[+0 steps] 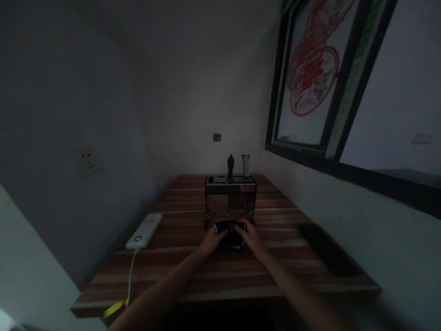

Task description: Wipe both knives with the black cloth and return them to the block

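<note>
Between both hands is a black, rounded object (pixel 230 236) with a small mark on top and a pale edge; the dim light hides its exact kind. My left hand (pixel 214 239) grips its left side, thumb over the top. On its right side my right hand (pixel 249 233) closes in the same way. Just behind stands a see-through box-shaped holder (pixel 231 184) with a dark slotted top. A dark handle (pixel 230 165) rises upright from that top, and beside it is a silvery, patterned upright piece (pixel 245 165).
A white power bank (pixel 144 231) with a pale cable (pixel 130 279) lies on the left of the striped wooden table (pixel 182 202). A dark flat object (pixel 329 249) rests at the right edge. Walls enclose the table, with a framed window (pixel 313 78) at right.
</note>
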Demonstrator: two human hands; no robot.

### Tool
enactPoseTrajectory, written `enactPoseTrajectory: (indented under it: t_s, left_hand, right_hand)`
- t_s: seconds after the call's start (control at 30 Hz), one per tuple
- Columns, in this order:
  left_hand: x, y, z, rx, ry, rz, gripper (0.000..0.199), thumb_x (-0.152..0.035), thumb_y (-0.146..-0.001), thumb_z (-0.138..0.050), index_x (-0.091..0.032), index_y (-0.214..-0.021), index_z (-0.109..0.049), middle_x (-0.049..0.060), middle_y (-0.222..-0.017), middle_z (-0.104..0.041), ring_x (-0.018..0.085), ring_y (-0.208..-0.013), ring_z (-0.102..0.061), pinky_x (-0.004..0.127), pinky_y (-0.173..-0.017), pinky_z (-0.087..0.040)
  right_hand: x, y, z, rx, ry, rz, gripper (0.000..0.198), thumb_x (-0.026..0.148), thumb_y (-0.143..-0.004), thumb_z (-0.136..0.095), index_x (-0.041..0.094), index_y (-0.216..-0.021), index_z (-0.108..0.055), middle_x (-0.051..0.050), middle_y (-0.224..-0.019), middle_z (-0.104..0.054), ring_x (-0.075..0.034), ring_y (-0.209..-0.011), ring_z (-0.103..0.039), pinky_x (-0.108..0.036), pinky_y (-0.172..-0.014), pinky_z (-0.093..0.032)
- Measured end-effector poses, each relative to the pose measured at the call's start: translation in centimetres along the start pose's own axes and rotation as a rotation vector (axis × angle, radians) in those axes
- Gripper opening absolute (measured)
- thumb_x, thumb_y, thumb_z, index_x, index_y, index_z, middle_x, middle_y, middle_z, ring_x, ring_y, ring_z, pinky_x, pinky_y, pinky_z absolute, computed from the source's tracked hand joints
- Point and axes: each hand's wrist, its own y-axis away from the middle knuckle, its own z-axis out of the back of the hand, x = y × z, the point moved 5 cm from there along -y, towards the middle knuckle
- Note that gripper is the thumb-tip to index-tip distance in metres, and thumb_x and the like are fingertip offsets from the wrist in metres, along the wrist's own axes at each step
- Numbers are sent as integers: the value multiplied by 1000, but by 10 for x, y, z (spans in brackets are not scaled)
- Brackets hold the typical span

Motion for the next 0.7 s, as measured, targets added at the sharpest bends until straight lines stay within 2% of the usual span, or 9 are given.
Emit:
enactPoseTrajectory:
  t_s: [0.13, 0.27, 0.43, 0.57, 0.7]
  left_hand:
    - [-8, 3, 3, -23, -92, -59, 42, -36, -61, -70, -14, -95, -61, 7, -97, -66, 23, -94, -58, 36, -90, -41]
    - [-32, 14, 6, -51, -204, -238, 31, -33, -71, -62, -19, -98, -57, 4, -100, -61, 19, -98, -54, 31, -90, -39]
    - [-62, 27, 6, -119, -225, -386, 25, -34, -76, -57, -19, -96, -55, 4, -95, -58, 17, -91, -53, 27, -82, -41]
    - [-94, 35, -1, -146, -175, -485, 18, -31, -77, -57, -20, -91, -55, 2, -88, -57, 14, -85, -53, 24, -78, -40]
    - [-140, 39, -17, -162, -100, -588, 12, -26, -77, -56, -21, -88, -56, 1, -87, -56, 13, -85, -53, 23, -79, -40]
  right_hand:
    - [2, 2, 1, -25, -49, -15, 32, 48, -61, -64, 21, -79, -61, 0, -76, -61, -20, -78, -56, -29, -70, -41]
    - [1, 5, 1, -38, -246, -134, 36, 47, -58, -67, 21, -82, -61, -1, -78, -63, -21, -79, -57, -28, -69, -42]
    - [2, 8, 1, -55, -441, -229, 39, 46, -55, -70, 20, -83, -62, -1, -81, -66, -22, -81, -59, -29, -70, -43]
    - [7, 10, -2, -14, -516, -218, 35, 44, -59, -69, 21, -84, -62, -1, -81, -66, -21, -82, -59, -29, -72, -43]
    - [7, 9, -5, 10, -518, -207, 36, 44, -59, -69, 21, -86, -63, -1, -85, -67, -22, -87, -59, -31, -77, -42]
